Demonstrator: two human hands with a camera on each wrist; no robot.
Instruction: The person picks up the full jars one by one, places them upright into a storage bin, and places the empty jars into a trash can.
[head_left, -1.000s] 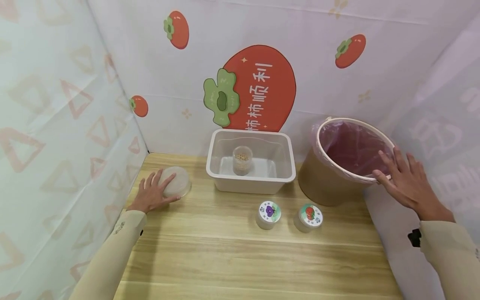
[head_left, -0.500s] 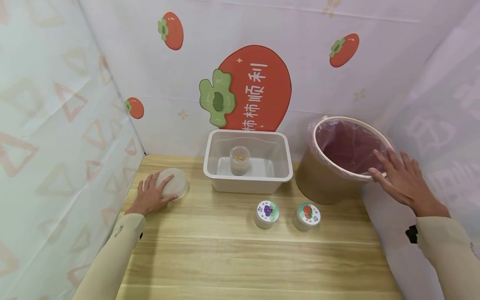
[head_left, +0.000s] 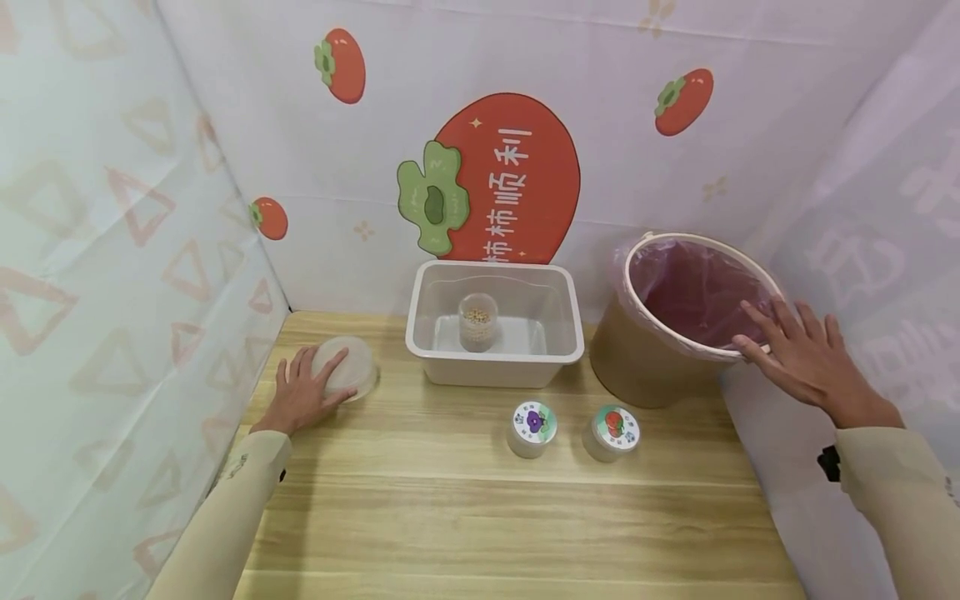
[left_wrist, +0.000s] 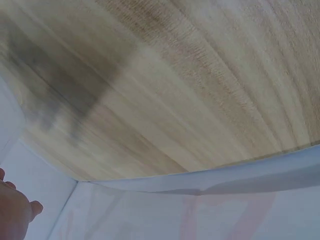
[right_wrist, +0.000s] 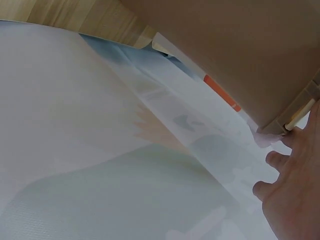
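In the head view my left hand (head_left: 302, 392) lies with spread fingers on the near-left side of a round, translucent whitish container (head_left: 351, 367) on the table. Part of that container is hidden beneath the fingers. Only a few fingertips (left_wrist: 36, 209) show at the lower left of the left wrist view. On the right, my right hand (head_left: 813, 362) is spread flat at the near-right rim of a tan waste bin (head_left: 637, 367) with a pinkish liner. The right wrist view shows the hand (right_wrist: 295, 185) right at the rim of the bin (right_wrist: 240, 55).
A whitish plastic tub (head_left: 495, 371) stands at the back middle, holding a clear cup (head_left: 477, 333) of small tan grains. Two lidded tubs sit before it, one with a purple picture (head_left: 532, 429), one with a red picture (head_left: 611, 433). Printed cloth walls (head_left: 330, 275) enclose the wooden table (head_left: 487, 525).
The head view has shifted slightly, so everything sits a little further left. Both hands keep their places, on the round container and at the bin rim.
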